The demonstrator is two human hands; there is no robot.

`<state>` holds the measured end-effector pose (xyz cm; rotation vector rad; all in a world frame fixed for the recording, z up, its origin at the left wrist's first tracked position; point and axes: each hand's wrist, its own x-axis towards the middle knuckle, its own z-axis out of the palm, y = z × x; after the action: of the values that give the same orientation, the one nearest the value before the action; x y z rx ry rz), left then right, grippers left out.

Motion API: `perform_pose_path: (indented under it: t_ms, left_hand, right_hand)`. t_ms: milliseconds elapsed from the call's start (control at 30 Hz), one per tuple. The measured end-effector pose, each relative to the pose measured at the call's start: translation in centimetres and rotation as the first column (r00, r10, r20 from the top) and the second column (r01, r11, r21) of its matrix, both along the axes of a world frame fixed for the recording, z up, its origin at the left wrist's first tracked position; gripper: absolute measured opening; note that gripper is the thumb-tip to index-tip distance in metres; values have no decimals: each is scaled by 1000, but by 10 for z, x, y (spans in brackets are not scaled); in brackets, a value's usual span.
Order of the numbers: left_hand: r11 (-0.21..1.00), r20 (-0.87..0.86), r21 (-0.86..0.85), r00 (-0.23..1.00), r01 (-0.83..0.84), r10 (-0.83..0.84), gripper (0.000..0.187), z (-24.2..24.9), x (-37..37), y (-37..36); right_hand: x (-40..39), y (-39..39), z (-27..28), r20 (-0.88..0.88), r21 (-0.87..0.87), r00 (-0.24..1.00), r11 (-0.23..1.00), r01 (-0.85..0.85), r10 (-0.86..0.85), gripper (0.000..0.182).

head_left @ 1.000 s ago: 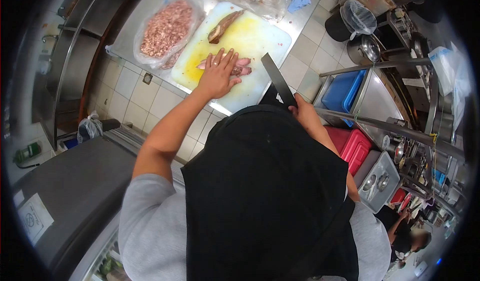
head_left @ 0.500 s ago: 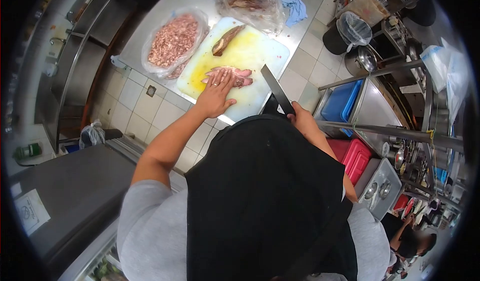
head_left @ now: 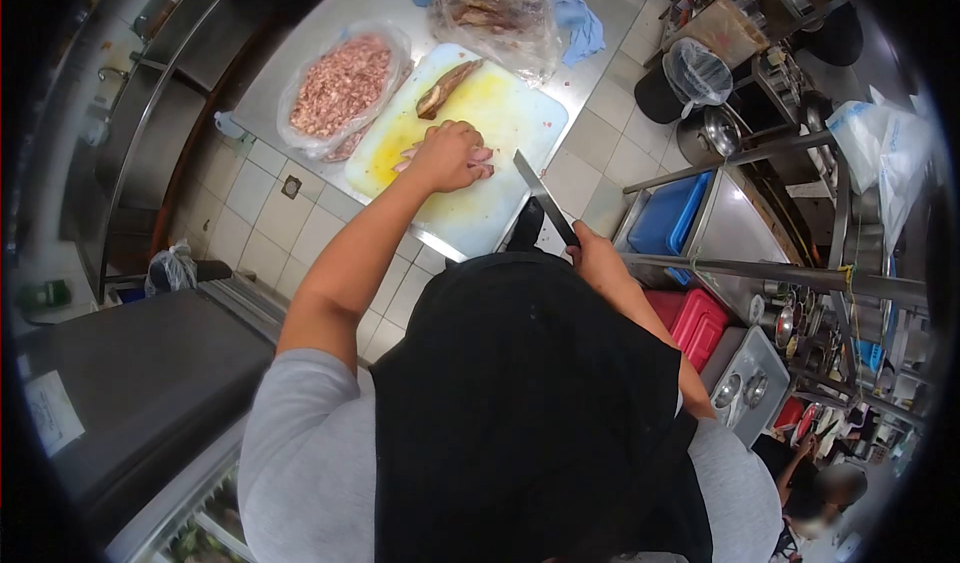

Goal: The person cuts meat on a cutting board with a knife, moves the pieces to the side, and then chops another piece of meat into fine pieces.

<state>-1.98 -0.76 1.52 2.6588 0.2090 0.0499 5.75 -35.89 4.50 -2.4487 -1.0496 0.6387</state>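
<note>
On the white, yellow-stained cutting board [head_left: 480, 213], my left hand [head_left: 452, 155] is curled over several slices of pinkish meat [head_left: 482, 163]. The fingertips are partly hidden beneath it, and pink ends stick out on both sides. My right hand [head_left: 594, 251] grips a large knife [head_left: 542, 199] by its dark handle. Its blade points up and left over the board's right edge, apart from the meat. A longer, browned piece of meat [head_left: 447, 90] lies farther up the board.
Left of the board sits a clear bag of chopped meat [head_left: 340, 88]. Behind it, another plastic bag [head_left: 495, 18] holds larger brown pieces beside a blue cloth [head_left: 578, 31]. A metal rack [head_left: 780, 271] stands to my right; another person [head_left: 800, 473] is beyond it.
My left hand has gone from lying flat on the meat to curling around it, with the wrist raised. The knife stays in my right hand, shifted slightly. The view has moved a little.
</note>
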Motion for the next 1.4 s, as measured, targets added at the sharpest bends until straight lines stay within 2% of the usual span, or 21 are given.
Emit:
perform_pose_path:
  t_ms: [100,200,333,433,500,600,733,833,933,1000,1067,1200,1233,1300,1333,1400]
  left_hand:
    - [997,19,-66,999,-30,31,56,-15,6,2]
    - [998,45,-37,998,-49,51,62,-19,1,-4]
    - [1000,128,6,992,5,-6,66,-20,-8,-13]
    - [993,143,107,988,50,-65,58,-23,-15,-16]
    - [972,153,193,975,132,-163,45,-32,-13,-16]
    - [954,188,273,965,126,-182,35,-41,-14,-21]
    - [952,128,276,976,135,-175,36,-43,-13,-19]
    - [948,155,284,970,140,-189,33,-40,-16,-18]
    - [971,235,196,955,138,-183,32,-27,-19,-17]
    - [972,114,209,984,110,-136,31,-24,-20,-20]
    - [971,79,216,989,107,-127,32,-29,-19,-23]
    - [977,-13,202,997,74,-73,33,-34,-13,-25]
    - [978,-9,196,998,66,-65,33,-35,-12,-25]
    - [978,196,199,975,64,-104,37,-33,-11,-24]
    - [979,195,196,976,61,-100,37,-30,-11,-22]
    - [983,113,171,989,73,-93,53,-28,-9,-19]
  right_hand:
    - [-2,-1,2,-24,-7,1000,1000,5,-5,22]
    - [-5,-3,1,-53,-12,998,999,33,-34,22]
    - [-2,-5,1,-81,-36,995,998,49,-51,23]
    - [-2,-6,-2,-93,-45,994,998,49,-53,24]
    - [3,-6,-8,-84,-44,995,998,50,-54,25]
    - [7,-10,-17,-91,-35,995,999,34,-38,28]
    - [8,-8,-19,-98,-6,994,999,41,-41,32]
    - [9,-6,-20,-116,-23,992,998,54,-57,34]
    - [12,-7,-24,-114,-15,991,998,65,-66,36]
    - [12,-7,-22,-108,-3,993,998,55,-55,36]
    - [15,-2,-15,-159,-46,984,996,77,-83,37]
    - [20,1,-19,-142,-39,989,998,43,-48,36]
    - [20,2,-18,-130,-37,991,999,35,-40,35]
    - [20,6,-13,-120,-40,993,999,21,-26,34]
    - [18,7,-11,-103,-47,994,999,16,-21,35]
    - [18,8,-13,-91,-58,996,998,15,-20,35]
